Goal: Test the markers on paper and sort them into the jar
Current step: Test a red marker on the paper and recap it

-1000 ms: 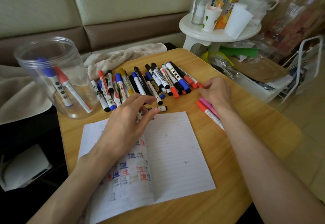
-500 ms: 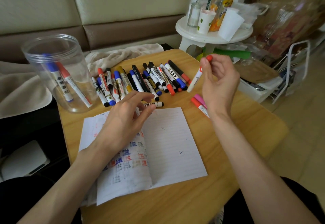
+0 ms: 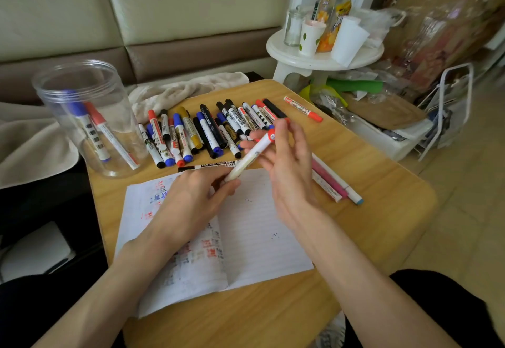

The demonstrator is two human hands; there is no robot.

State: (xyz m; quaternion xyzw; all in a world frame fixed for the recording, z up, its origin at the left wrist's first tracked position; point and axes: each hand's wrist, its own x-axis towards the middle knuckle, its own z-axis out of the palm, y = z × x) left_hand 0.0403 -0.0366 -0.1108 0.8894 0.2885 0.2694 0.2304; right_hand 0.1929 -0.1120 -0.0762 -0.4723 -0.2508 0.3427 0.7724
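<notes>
Marker (image 3: 252, 155): one, pinched by left grip (image 3: 188, 202), right grip (image 3: 287, 172); jar (image 3: 52, 107): two inside.

White, red-capped marker (image 3: 252, 156) slants above the paper (image 3: 259, 227); the jar (image 3: 52, 93) holds two markers (image 3: 94, 134).

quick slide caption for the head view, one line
The left hand and right hand hold a red-capped marker above the paper, with loose markers and the jar behind.
</notes>
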